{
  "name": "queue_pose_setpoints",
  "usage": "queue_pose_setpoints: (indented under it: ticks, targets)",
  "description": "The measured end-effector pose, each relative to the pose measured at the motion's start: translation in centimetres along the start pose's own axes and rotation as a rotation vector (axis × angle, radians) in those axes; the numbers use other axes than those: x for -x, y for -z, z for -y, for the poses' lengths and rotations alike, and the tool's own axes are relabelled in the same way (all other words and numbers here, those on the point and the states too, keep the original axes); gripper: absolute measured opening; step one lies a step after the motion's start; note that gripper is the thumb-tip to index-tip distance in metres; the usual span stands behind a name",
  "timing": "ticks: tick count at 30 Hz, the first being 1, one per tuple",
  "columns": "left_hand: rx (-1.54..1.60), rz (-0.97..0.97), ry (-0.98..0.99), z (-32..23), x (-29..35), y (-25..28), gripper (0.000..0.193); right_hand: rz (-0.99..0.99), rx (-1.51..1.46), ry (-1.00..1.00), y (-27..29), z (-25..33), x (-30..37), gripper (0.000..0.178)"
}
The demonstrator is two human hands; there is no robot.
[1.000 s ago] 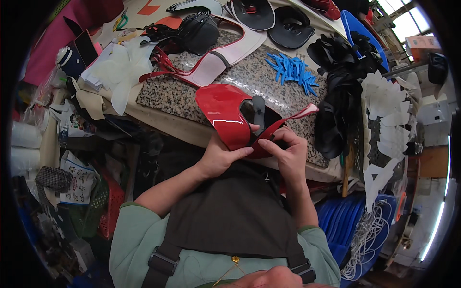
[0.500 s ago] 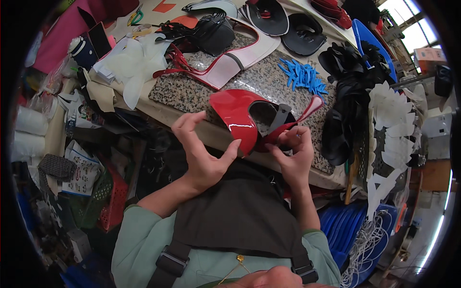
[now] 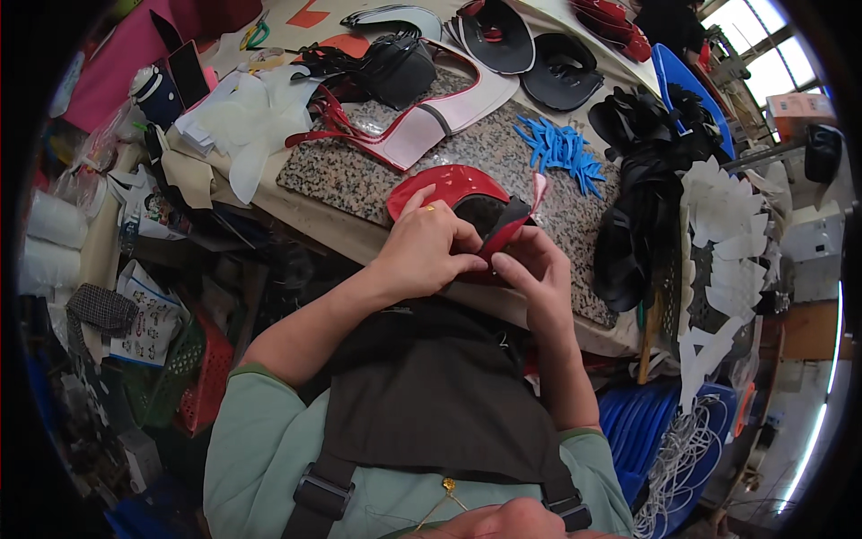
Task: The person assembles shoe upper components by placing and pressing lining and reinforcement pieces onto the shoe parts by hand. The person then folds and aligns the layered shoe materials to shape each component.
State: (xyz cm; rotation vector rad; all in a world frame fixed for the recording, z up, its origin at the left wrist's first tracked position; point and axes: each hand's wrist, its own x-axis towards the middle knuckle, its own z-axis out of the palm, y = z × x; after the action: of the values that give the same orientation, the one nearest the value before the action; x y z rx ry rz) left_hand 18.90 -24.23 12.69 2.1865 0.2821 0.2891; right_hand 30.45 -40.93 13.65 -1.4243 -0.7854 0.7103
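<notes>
A glossy red shoe upper piece (image 3: 449,182) with a dark lining lies on the speckled granite slab (image 3: 341,175) at the bench's near edge. My left hand (image 3: 422,251) lies over its near part, fingers pressed down on it. My right hand (image 3: 530,269) pinches the red edge strip of the same piece from the right. Both thumbs meet at the piece's near rim. The part under my hands is hidden.
Blue plastic pieces (image 3: 561,148) lie on the slab beyond. A black pile (image 3: 646,198) and white cut pieces (image 3: 727,234) sit to the right. A pink-edged upper with a black part (image 3: 404,81) lies farther back. White pieces (image 3: 242,117) and a red basket (image 3: 202,377) are on the left.
My left hand, lifted and open half a second ago, has come down onto the red piece. The piece has shifted slightly nearer the bench edge, and my right hand stays on its edge.
</notes>
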Motion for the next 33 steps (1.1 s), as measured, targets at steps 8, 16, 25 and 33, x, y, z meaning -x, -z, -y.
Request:
queue_pose_setpoints:
  ticks: [8, 16, 25, 33]
  targets:
    - [0.069, -0.013, -0.061, 1.2, 0.4, 0.0, 0.021, 0.004, 0.043, -0.135, 1.0, 1.5, -1.8, 0.013]
    - [0.329, 0.027, -0.089, 1.9, 1.2, -0.5, 0.018, 0.002, 0.117, -0.090, 0.6, 0.7, -1.9, 0.009]
    - [0.258, 0.025, -0.185, 1.9, 0.7, -0.9, 0.017, -0.063, 0.029, -0.055, 0.7, 2.4, -2.3, 0.009]
    - [0.653, 0.132, 0.080, 0.2, 1.2, -0.5, 0.009, -0.059, 0.096, -0.052, 1.1, 2.1, -2.9, 0.011]
